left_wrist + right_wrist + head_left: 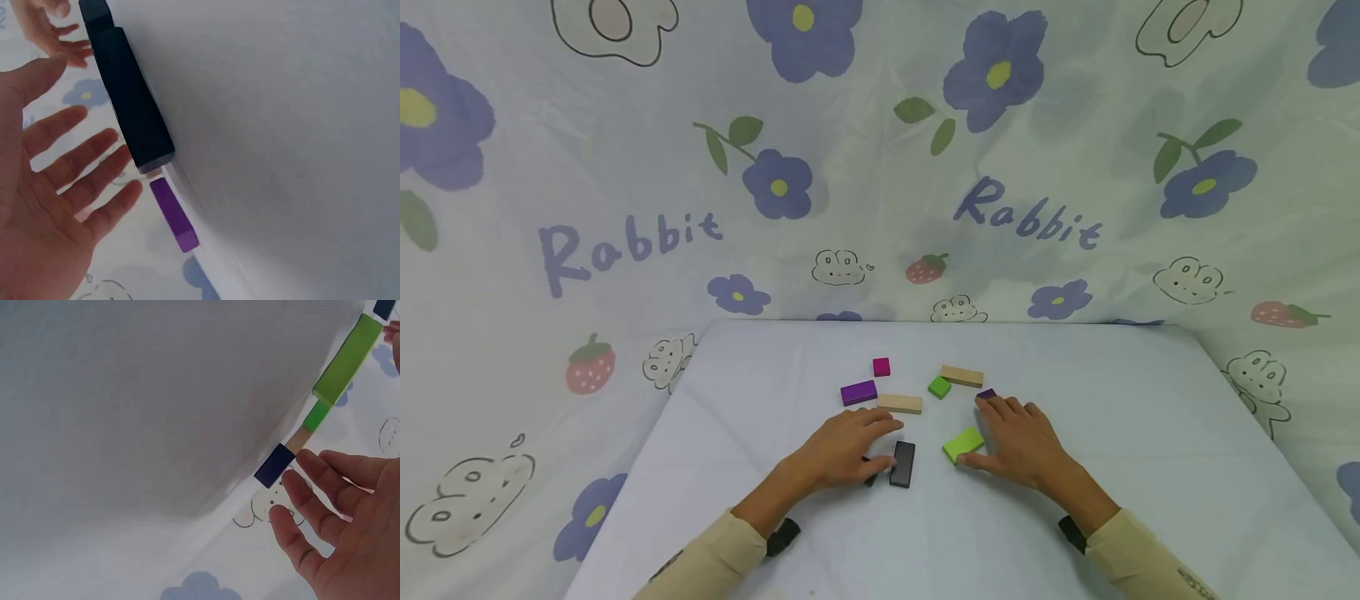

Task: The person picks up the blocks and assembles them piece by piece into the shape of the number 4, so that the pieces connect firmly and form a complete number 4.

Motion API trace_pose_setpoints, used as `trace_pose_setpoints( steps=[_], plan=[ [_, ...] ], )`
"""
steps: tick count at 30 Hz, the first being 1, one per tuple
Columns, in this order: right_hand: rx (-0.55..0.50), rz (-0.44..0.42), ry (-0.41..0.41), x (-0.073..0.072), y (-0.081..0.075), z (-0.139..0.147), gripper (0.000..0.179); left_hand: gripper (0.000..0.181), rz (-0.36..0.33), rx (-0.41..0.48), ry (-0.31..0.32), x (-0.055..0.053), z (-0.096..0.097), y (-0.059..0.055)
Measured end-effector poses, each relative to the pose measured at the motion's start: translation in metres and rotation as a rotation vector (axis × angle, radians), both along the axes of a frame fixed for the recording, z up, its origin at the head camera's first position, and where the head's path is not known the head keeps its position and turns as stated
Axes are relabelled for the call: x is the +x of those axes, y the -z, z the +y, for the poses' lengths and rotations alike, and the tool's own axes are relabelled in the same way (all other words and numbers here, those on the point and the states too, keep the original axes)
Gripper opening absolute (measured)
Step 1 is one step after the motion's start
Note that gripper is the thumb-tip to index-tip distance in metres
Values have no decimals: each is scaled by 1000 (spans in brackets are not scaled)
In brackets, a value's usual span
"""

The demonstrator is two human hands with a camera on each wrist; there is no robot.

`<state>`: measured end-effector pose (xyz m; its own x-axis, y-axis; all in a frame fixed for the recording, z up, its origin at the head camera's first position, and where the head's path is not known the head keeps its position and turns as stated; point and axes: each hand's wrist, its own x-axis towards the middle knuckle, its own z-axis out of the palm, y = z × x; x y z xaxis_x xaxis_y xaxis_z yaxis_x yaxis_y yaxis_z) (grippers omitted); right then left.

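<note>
My left hand (842, 450) hovers over the left of the blocks with its fingers spread. A dark grey block (902, 465) lies by its thumb, and a second dark block (870, 477) is partly hidden beneath. In the left wrist view the palm (47, 231) holds nothing, with the dark blocks (134, 100) beyond the fingers. My right hand (1018, 442) has loose, extended fingers. Its thumb is at the edge of a lime green block (963, 445); its fingertips are close to a small dark blue block (275, 465). Whether they touch is unclear.
Farther back lie a magenta cube (882, 367), a purple block (859, 392), a front wooden block (899, 404), a rear wooden block (962, 377) and a green block (939, 387). A white cloth covers the table (1150, 417); a patterned curtain (880, 167) hangs behind.
</note>
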<state>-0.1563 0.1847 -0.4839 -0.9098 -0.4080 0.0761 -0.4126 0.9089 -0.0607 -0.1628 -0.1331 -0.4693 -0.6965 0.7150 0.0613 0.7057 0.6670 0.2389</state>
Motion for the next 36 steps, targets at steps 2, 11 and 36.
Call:
trace_pose_setpoints(
  steps=[2,11,36],
  plan=[
    [6,-14,4,0,-1,-1,101,51,-8,-13,5,0,2,0],
    [2,-67,34,1,-1,-7,91,56,-38,-59,13,2,8,3],
    [-10,-47,15,-1,1,-14,74,60,-67,-95,38,5,11,-2]
  ],
)
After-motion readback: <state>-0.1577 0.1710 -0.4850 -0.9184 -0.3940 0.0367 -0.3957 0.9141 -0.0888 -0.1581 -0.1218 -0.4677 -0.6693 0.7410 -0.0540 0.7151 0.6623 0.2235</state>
